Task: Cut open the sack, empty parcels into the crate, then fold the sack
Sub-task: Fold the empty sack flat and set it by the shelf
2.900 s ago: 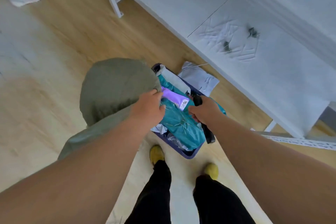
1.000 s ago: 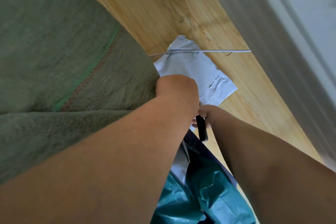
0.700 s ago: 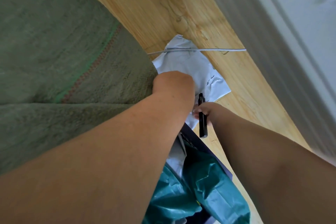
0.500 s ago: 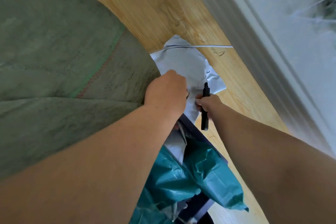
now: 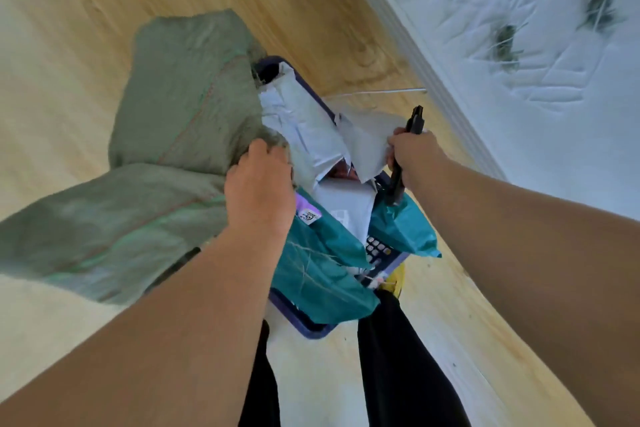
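The green woven sack [image 5: 166, 149] lies slumped on the floor, left of the dark blue crate [image 5: 304, 326]. My left hand [image 5: 259, 191] grips the sack's edge at the crate's rim. My right hand [image 5: 412, 156] holds a black cutter [image 5: 403, 156] and pinches a pale grey parcel [image 5: 367, 142] lifted above the crate's right side. Inside the crate lie teal parcels [image 5: 322, 274], white-grey parcels [image 5: 304, 128] and a purple one [image 5: 306, 215].
A white table [image 5: 519, 45] with a creased cover stands along the right. A thin white cord [image 5: 381, 92] lies on the wooden floor behind the crate. My legs and a yellow shoe [image 5: 396, 279] are just in front of the crate.
My head has pulled back, so the whole crate shows again. The grey parcel that lay on the floor beyond the crate is now lifted in my right hand over the crate.
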